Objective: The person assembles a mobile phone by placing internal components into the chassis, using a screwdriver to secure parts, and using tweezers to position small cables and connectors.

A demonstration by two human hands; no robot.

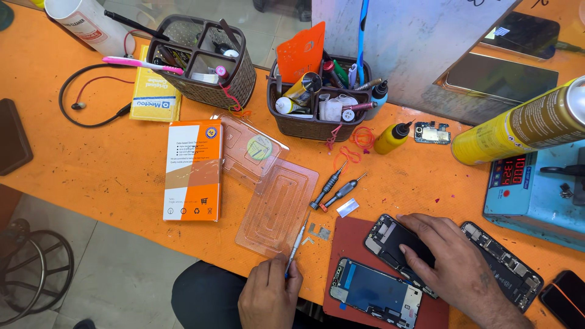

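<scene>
While the right hand [448,262] presses flat on the opened phone [399,247] lying on the red mat [353,234], the left hand [268,295] pinches a thin screwdriver [297,245], tip resting near small metal brackets [318,231] at the mat's edge. Right fingers are spread, gripping nothing. A detached screen [376,292] lies just beside the phone. Judged stage: disassembly, tool in hand but not yet at the phone. Next move would call for seating the tip squarely on a screw with the body held steady.

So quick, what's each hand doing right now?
Left hand: closed around a thin tool.
Right hand: open, fingers flat on the opened phone.
</scene>
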